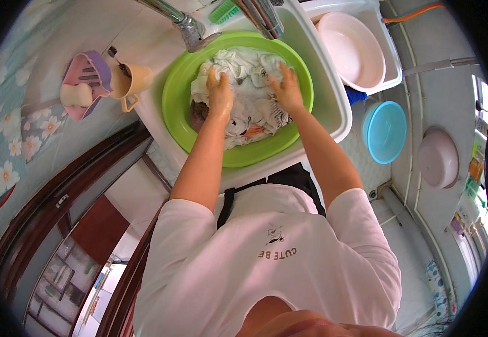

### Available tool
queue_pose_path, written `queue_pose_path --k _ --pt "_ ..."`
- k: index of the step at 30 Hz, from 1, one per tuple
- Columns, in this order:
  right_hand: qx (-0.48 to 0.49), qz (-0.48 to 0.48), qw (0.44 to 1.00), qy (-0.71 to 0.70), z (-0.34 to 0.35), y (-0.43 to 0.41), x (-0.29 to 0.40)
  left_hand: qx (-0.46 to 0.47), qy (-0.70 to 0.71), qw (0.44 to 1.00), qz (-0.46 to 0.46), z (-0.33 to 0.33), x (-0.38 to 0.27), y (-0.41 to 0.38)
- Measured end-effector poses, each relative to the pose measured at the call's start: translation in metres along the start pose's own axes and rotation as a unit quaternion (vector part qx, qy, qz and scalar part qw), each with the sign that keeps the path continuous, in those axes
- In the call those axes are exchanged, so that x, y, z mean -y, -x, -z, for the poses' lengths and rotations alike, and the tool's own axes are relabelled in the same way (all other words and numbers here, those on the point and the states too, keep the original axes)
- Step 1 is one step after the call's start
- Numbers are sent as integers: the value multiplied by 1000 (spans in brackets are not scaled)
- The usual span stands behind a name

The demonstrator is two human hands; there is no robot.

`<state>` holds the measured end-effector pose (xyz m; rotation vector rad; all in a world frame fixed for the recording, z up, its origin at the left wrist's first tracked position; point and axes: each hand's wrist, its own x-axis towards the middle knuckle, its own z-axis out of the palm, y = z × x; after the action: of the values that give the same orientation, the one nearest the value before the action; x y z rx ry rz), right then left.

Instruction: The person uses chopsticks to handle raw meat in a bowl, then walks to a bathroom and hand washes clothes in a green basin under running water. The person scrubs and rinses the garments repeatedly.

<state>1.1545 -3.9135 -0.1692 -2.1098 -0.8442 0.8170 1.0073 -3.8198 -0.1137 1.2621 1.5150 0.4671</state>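
A green plastic basin (172, 105) stands in a white sink (334, 109), filled with wet, mostly white clothes (248, 101). My left hand (219, 93) rests on the left side of the pile with its fingers apart. On the right side of the pile lies my right hand (286, 89), fingers spread and pointing toward the tap. Whether either hand pinches any cloth cannot be seen. Among the clothes are a brown piece (197, 116) at the left and a black-and-white striped piece (280, 113) near my right wrist. A chrome faucet (263, 19) reaches over the basin's far edge.
A green brush (223, 11) lies behind the faucet. To the left are a pink and purple soap dish (96, 71) with soap and a yellow cup (140, 80). At the right are a pale pink basin (353, 50), a blue basin (385, 132) and another basin (438, 158) against the wall.
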Motion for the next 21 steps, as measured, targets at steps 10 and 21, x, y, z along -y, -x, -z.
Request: queue_pose_path --k 10,21 --pt "403 -87 843 346 -30 -42 -21 259 -205 944 -24 -39 48 -12" --pt "274 -73 924 256 -35 -29 -29 228 -124 964 59 -29 66 -9"
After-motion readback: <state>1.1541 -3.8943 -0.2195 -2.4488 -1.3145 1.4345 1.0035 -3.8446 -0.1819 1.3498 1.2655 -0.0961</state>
